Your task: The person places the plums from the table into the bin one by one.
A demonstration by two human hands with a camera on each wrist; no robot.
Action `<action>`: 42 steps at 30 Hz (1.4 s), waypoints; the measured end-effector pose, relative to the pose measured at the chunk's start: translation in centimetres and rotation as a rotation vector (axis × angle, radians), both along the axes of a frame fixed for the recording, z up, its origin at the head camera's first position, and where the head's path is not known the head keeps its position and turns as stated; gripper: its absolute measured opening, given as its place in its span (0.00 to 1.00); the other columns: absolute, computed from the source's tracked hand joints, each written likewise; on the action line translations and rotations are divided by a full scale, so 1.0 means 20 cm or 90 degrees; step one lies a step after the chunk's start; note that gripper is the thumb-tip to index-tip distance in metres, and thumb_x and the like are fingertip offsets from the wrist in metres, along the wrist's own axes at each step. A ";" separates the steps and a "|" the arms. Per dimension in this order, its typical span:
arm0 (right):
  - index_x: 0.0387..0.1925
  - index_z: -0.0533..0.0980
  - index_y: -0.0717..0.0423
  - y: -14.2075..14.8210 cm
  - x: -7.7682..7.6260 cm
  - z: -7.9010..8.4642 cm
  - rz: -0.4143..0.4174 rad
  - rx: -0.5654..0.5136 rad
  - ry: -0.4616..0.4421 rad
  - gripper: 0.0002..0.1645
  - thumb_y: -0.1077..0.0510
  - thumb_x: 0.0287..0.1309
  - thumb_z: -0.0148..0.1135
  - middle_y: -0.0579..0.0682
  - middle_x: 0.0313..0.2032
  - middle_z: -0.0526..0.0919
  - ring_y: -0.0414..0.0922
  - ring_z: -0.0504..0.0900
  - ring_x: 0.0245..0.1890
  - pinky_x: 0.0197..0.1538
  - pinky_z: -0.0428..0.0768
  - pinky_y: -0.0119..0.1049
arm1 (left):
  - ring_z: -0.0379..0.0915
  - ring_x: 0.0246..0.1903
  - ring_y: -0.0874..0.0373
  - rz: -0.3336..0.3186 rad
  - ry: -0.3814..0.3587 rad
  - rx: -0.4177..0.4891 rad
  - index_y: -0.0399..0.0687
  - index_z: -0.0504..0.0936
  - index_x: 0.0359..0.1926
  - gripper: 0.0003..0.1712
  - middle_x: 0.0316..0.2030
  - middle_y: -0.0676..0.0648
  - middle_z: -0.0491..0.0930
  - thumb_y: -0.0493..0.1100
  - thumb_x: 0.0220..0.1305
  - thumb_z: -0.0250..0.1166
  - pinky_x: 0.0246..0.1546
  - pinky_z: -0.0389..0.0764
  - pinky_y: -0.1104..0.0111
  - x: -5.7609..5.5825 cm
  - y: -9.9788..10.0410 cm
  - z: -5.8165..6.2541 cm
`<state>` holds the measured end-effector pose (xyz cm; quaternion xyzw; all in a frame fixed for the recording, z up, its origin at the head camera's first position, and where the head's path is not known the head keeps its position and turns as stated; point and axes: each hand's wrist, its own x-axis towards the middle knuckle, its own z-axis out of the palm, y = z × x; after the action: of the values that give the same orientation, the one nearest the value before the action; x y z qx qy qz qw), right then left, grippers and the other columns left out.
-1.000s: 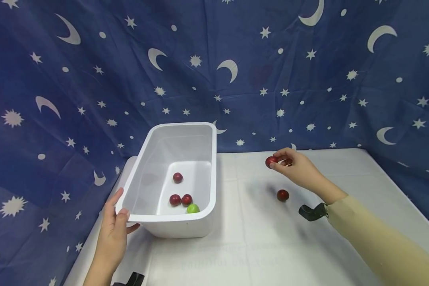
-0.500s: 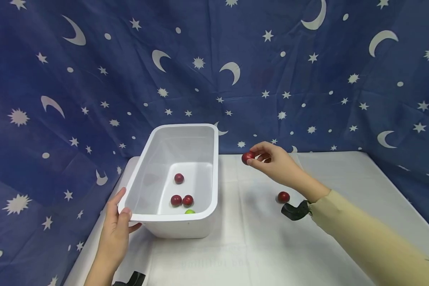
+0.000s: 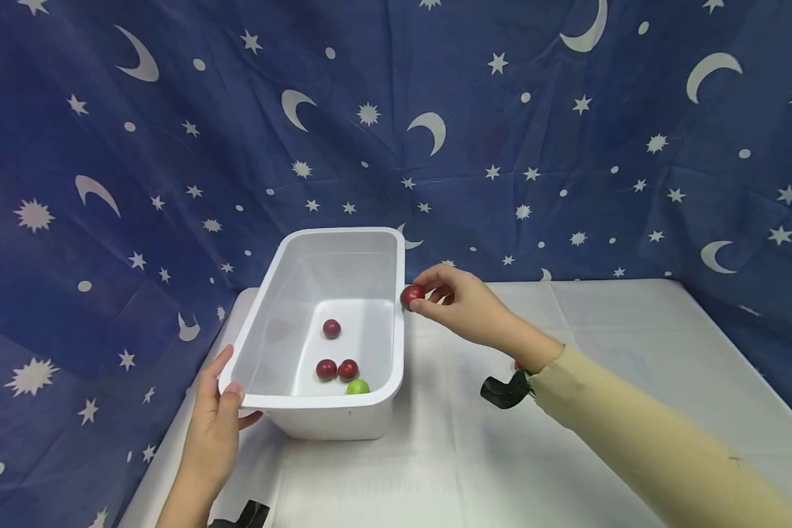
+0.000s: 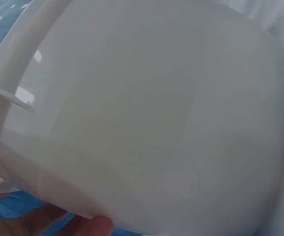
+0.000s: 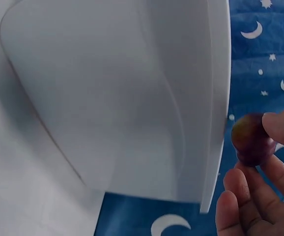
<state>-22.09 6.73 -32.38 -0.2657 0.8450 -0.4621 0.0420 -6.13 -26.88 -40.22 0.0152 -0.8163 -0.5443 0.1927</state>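
Note:
My right hand (image 3: pixel 465 304) pinches a dark red plum (image 3: pixel 412 297) between thumb and fingers, right at the tub's right rim. In the right wrist view, the plum (image 5: pixel 252 139) shows a yellowish patch and sits just beyond the rim. My left hand (image 3: pixel 211 429) grips the near left corner of the white plastic tub (image 3: pixel 310 402), thumb on top of the rim. Inside, on its floor, lie three red plums (image 3: pixel 326 369) and a bright green round fruit (image 3: pixel 358 386), partly cut off by the near rim.
Another red fruit (image 3: pixel 518 365) lies on the white-covered table (image 3: pixel 429 477), mostly hidden behind my right wrist. A blue cloth (image 3: pixel 369 147) with moons and stars hangs along the back and left. The tub's tall wall (image 5: pixel 107 98) stands beside my right hand.
My right hand has carried the plum leftward from above the table to the tub's right rim. My left hand keeps its grip on the tub's corner.

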 end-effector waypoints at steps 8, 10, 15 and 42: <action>0.48 0.78 0.48 -0.10 0.01 0.00 0.053 0.005 -0.022 0.17 0.49 0.58 0.68 0.42 0.40 0.81 0.44 0.78 0.37 0.38 0.78 0.40 | 0.70 0.49 0.58 0.002 -0.002 0.000 0.57 0.51 0.75 0.29 0.65 0.41 0.57 0.43 0.76 0.40 0.37 0.80 0.62 -0.01 0.00 -0.01; 0.48 0.78 0.47 -0.12 0.00 0.00 0.062 0.010 -0.023 0.17 0.49 0.58 0.67 0.41 0.40 0.81 0.44 0.78 0.36 0.37 0.78 0.39 | 0.71 0.49 0.57 0.006 -0.001 -0.001 0.59 0.51 0.75 0.29 0.65 0.42 0.57 0.43 0.76 0.39 0.37 0.80 0.62 -0.01 -0.01 -0.01; 0.48 0.78 0.46 -0.19 0.00 0.00 0.081 0.017 -0.013 0.17 0.48 0.58 0.68 0.41 0.39 0.81 0.45 0.74 0.31 0.33 0.75 0.38 | 0.71 0.47 0.54 0.017 0.006 -0.002 0.57 0.52 0.75 0.29 0.64 0.44 0.57 0.43 0.75 0.39 0.35 0.80 0.62 -0.01 -0.02 -0.02; 0.46 0.78 0.46 -0.19 0.00 0.00 0.054 0.008 -0.005 0.16 0.48 0.58 0.67 0.42 0.39 0.81 0.44 0.77 0.35 0.37 0.77 0.40 | 0.70 0.49 0.58 -0.025 0.015 0.015 0.53 0.50 0.75 0.30 0.65 0.42 0.54 0.41 0.75 0.40 0.37 0.80 0.59 -0.01 -0.02 -0.01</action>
<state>-22.15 3.01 -32.32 -0.2990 0.8358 -0.4555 0.0667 -6.29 -27.21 -40.37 -0.0047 -0.8078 -0.5575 0.1913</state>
